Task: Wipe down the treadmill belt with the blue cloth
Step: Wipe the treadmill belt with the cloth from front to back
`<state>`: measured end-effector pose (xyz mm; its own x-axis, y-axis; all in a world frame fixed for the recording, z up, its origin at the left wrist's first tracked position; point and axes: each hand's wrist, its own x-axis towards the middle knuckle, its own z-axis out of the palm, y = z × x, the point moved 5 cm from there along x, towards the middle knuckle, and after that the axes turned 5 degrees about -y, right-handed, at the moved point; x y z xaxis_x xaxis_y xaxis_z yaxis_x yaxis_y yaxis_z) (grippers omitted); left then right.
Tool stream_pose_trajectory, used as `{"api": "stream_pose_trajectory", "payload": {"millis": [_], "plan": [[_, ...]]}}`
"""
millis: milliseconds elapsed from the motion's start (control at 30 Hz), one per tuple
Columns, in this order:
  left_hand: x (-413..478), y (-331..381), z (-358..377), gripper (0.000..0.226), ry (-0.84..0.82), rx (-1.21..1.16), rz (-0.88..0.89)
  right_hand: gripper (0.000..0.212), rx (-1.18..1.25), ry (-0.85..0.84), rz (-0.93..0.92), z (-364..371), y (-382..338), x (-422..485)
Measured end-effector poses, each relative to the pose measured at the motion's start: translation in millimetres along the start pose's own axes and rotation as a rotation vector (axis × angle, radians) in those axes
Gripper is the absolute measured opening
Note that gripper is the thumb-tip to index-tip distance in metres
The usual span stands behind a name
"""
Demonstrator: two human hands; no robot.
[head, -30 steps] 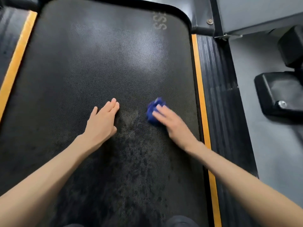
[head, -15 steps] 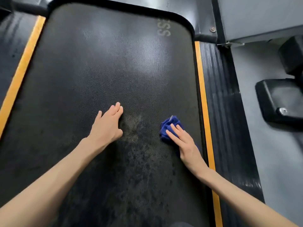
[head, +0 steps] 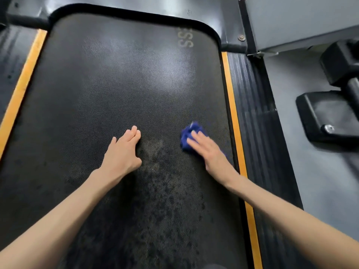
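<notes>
Both hands lie flat on the treadmill belt (head: 116, 84), side by side and apart. On the left, the left hand (head: 122, 152) rests palm down near the belt's middle, fingers straight and together, thumb out to the side, holding nothing. Over on the right, the right hand (head: 211, 152) presses down with straight, slightly blurred fingers on the blue cloth (head: 187, 136). The fingers are not curled round it. The cloth is bunched up under the fingertips and palm, lying on the belt close to its right edge, with most of its visible part poking out ahead of the fingers.

Between and below the hands the dark textured belt is covered in darker mottled patches (head: 165, 200). Farther up it shows a pale sheen, and faded letters (head: 185, 40) sit near the top right corner.

An orange strip (head: 231, 105) runs along the belt's right edge, with a ribbed black side rail (head: 252, 113) just beside it, and another orange strip (head: 21, 84) borders the left. Beyond the right rail is grey floor (head: 320, 181) with a black equipment foot (head: 326, 117) on it.
</notes>
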<state>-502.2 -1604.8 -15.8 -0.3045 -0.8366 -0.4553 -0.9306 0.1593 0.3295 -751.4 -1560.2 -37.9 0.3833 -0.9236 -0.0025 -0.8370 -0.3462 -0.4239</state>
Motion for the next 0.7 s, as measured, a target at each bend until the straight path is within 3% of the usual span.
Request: {"api": "stream_pose_trajectory", "payload": {"millis": [100, 167, 300, 433, 533, 700], "plan": [[0, 0, 2, 0.089, -0.006, 0.002, -0.006, 0.074, -0.032, -0.229, -0.240, 1, -11, -31], [0, 0, 1, 0.089, -0.005, 0.011, -0.004, 0.064, 0.006, -0.214, -0.219, -4, 4, -8], [-1, 0, 0, 0.088, -0.007, 0.004, 0.008, 0.056, 0.126, -0.001, 0.177, -24, 56, 71], [-1, -1, 0, 0.086, -0.007, 0.028, 0.004, 0.055, 0.180, 0.230, 0.511, -31, 60, 108], [1, -1, 1, 0.085, -0.004, 0.044, 0.002, 0.053, 0.125, 0.245, 0.303, -6, 12, 94], [4, -3, -4, 0.083, -0.041, 0.087, 0.061, 0.060, 0.015, -0.197, -0.272, 33, -68, 4]]}}
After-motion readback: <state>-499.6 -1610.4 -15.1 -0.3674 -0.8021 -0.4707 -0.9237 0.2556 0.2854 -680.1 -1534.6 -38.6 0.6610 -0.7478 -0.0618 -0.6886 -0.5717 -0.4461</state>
